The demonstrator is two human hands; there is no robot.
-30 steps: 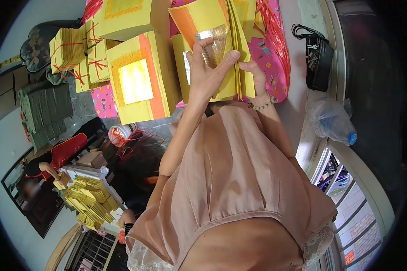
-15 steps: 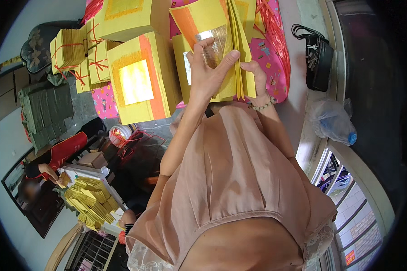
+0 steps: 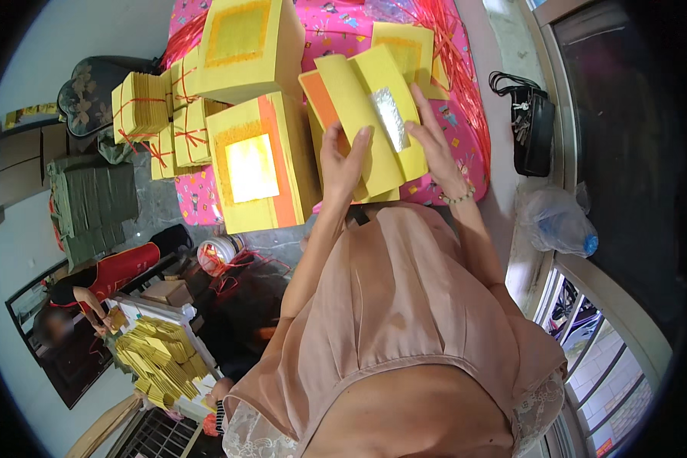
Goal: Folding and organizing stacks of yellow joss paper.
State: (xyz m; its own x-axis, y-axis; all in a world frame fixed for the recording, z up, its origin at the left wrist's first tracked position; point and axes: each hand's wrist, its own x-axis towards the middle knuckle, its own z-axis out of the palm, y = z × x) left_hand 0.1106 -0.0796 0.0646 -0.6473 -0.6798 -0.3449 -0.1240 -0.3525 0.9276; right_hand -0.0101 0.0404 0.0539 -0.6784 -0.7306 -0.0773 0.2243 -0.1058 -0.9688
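Between my hands is a small set of yellow joss paper sheets (image 3: 362,107), with orange bands and silver foil patches. One part is folded over along its left side, and a foil patch shows on the right part. My left hand (image 3: 343,162) grips the left lower edge, thumb on top of the fold. My right hand (image 3: 435,149) holds the right edge, thumb near the foil and fingers along the side. Left of them stands a tall joss paper stack (image 3: 305,164) with a shiny square on its face. More sheets beneath mine are partly hidden.
A pink patterned cloth (image 3: 336,38) covers the table. Beyond are another tall stack (image 3: 286,61), red-tied bundles (image 3: 141,114) and red strings (image 3: 473,114). A black pouch (image 3: 534,141) and plastic bag (image 3: 553,217) lie right. Lower left, a co-worker's hand (image 3: 91,304) is near piled yellow paper (image 3: 156,347).
The sheets, held up and fanned out before, are now lower and folded over to the right. My left hand has moved off the foil to the lower edge; my right hand shifted up the right edge.
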